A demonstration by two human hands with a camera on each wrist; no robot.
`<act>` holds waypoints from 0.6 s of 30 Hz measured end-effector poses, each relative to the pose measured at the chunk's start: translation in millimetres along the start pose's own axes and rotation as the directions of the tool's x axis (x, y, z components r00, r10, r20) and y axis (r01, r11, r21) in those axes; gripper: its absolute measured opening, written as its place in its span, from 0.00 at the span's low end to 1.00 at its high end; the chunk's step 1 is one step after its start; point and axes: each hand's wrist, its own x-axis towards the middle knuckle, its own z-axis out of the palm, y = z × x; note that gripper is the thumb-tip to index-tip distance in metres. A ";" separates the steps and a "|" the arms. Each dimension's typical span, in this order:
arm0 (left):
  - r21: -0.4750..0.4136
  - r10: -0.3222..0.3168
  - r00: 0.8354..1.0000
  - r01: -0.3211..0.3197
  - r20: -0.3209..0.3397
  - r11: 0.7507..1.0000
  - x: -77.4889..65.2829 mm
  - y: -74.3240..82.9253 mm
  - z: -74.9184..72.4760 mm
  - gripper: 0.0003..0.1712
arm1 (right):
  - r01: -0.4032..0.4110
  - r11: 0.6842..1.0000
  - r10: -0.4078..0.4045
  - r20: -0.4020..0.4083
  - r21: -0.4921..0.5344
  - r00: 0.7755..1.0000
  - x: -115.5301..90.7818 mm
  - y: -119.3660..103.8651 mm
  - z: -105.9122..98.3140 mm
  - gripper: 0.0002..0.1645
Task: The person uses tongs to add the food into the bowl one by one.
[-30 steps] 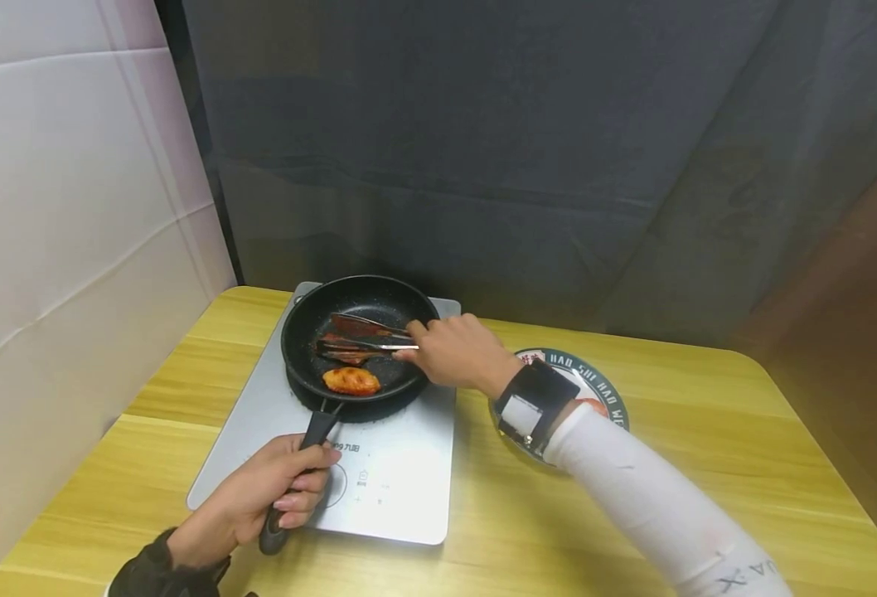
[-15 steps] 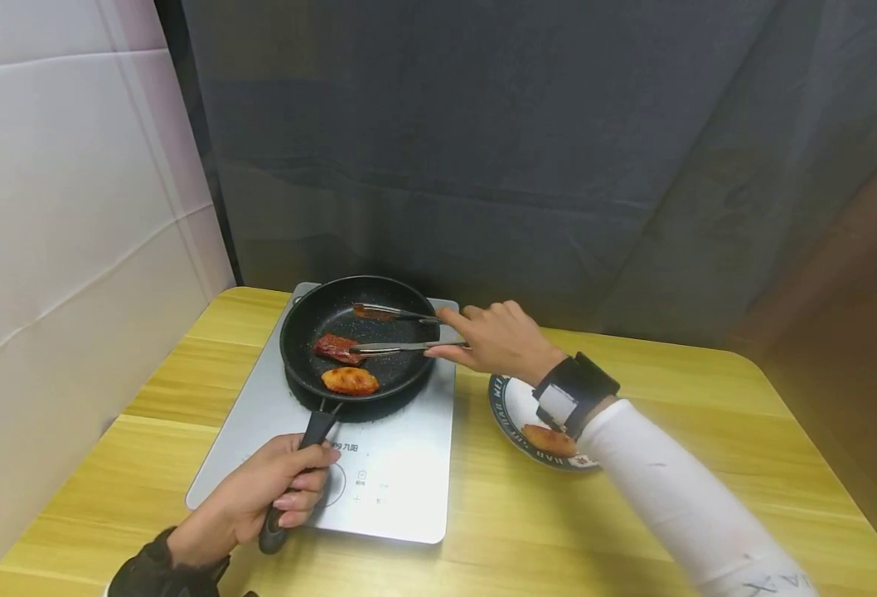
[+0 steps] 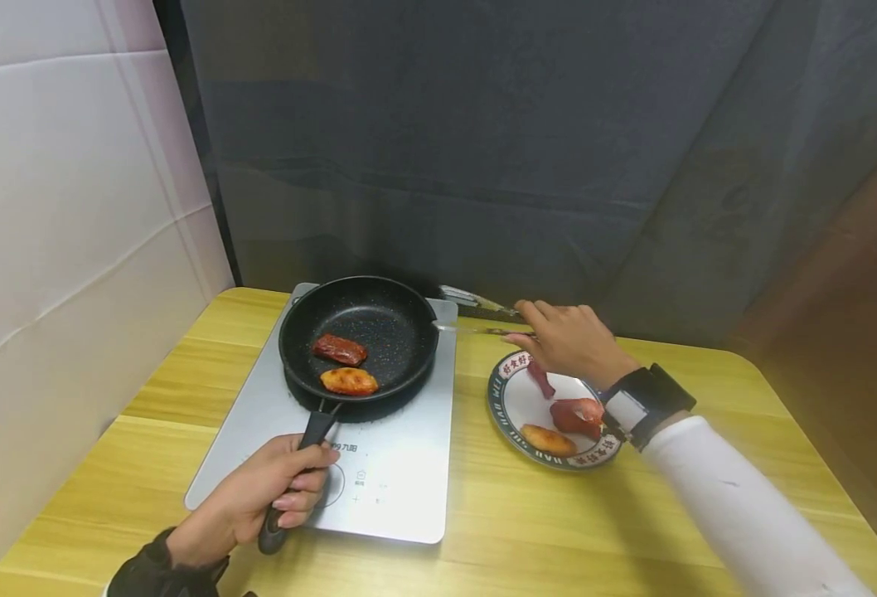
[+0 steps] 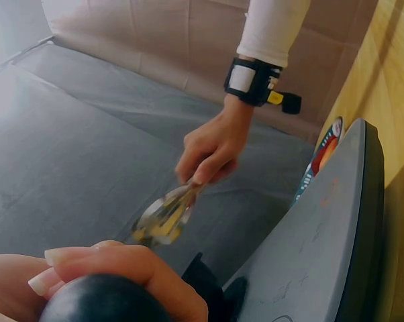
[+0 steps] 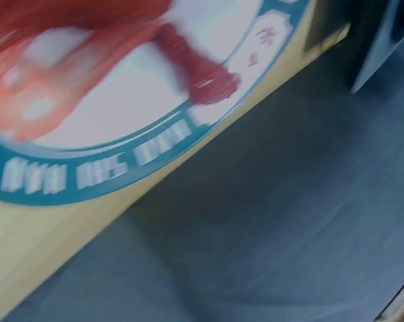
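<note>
Words and signs for you to read, on the plate point(image 3: 528, 406) and the cooker point(image 3: 409, 464)
On the plate's dark rim you can read HAO SHI HAO WEI in white capital letters; white patches on that same rim have Chinese characters, and you can read 好食好 there; your right wrist view shows the rim's letters and a red sign all smeary; on the cooker you can read "ng 九阳" in dark print, with the front of the word covered; below that you can spot a ring and a little plus sign; the other tiny print by them is too small to read.
</note>
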 end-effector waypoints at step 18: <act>-0.014 -0.010 1.000 0.010 0.021 1.000 0.9 0.2 -2.3 0.09 | -0.179 0.983 0.181 0.146 -0.026 0.973 -66.6 37.7 19.9 0.24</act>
